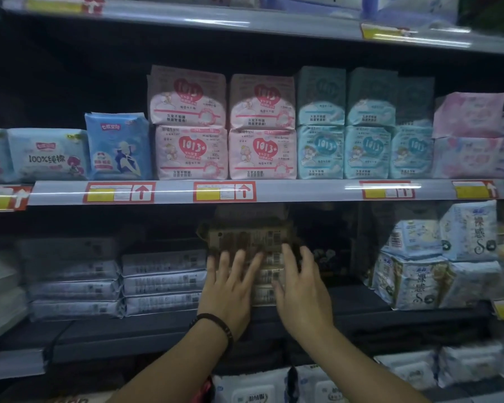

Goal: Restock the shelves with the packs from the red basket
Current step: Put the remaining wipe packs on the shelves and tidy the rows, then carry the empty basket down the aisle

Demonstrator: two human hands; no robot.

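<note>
Reaching into the lower shelf (361,308), both hands press flat against a stack of beige packs (246,242) that sits near the middle of that shelf, well back from its front edge. The left hand (227,289) has its fingers spread wide and laid open over the left face of the stack; a dark beaded bracelet (216,322) circles its wrist. The right hand (301,289) is likewise open, fingers fanned and slightly bent, resting on the right side of the same stack. Neither hand curls around a pack; whether the palms touch the packs or only the fingertips do is blurred.

Just to the left of the stack lie grey packs (163,282) piled flat, and further left another such pile. Toward the shelf's right end stand pale blue and white packs (413,282), apart from the beige ones with a dark gap between.

On the shelf above, pink packs (191,154) stand two high along its front edge, with teal packs (320,152) beside them to the right. Red and yellow price tags (224,191) run along that shelf's front rail. The red basket is not in view.
</note>
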